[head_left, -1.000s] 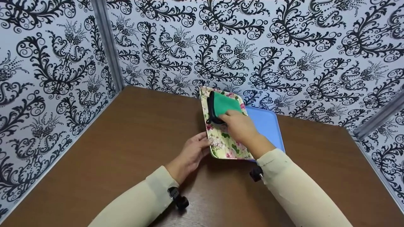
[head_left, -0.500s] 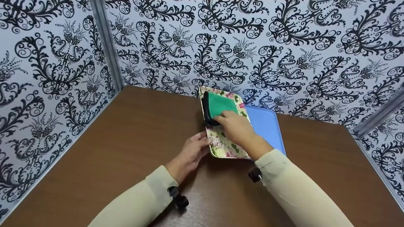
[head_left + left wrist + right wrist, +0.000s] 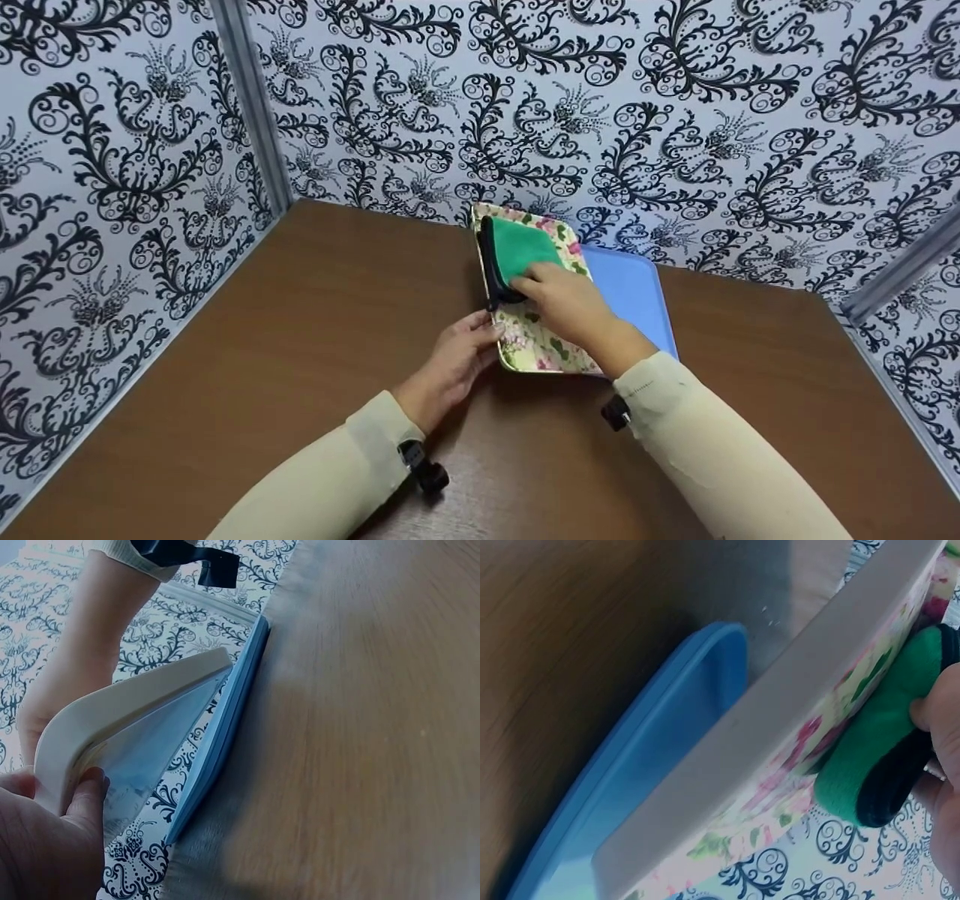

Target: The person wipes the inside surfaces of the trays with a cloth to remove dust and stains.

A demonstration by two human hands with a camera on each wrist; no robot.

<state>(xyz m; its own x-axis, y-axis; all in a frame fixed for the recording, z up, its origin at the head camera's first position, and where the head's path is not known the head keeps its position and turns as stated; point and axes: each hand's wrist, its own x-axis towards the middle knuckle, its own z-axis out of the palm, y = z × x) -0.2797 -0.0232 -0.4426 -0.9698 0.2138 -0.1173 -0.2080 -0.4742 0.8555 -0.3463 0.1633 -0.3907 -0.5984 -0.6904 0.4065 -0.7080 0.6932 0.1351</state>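
A cream tray with a pink and green floral print (image 3: 547, 352) is held tilted up off the table. My left hand (image 3: 459, 358) grips its lower left edge; in the left wrist view the thumb (image 3: 88, 795) lies on the tray's underside. My right hand (image 3: 570, 307) pinches a folded green cloth with black edging (image 3: 521, 244) against the printed face, near the tray's left side. In the right wrist view, fingers and thumb close round the cloth (image 3: 885, 735), part of it hidden by the hand.
A blue tray (image 3: 634, 296) lies on the brown wooden table (image 3: 337, 315) behind and right of the floral one, partly covered by it. Walls with black scroll patterns (image 3: 405, 112) enclose the back and sides. Small black cameras (image 3: 429, 476) are strapped to both wrists.
My right hand and the cloth have shifted left across the printed face, toward the tray's left edge. The left hand keeps its grip in the same place.
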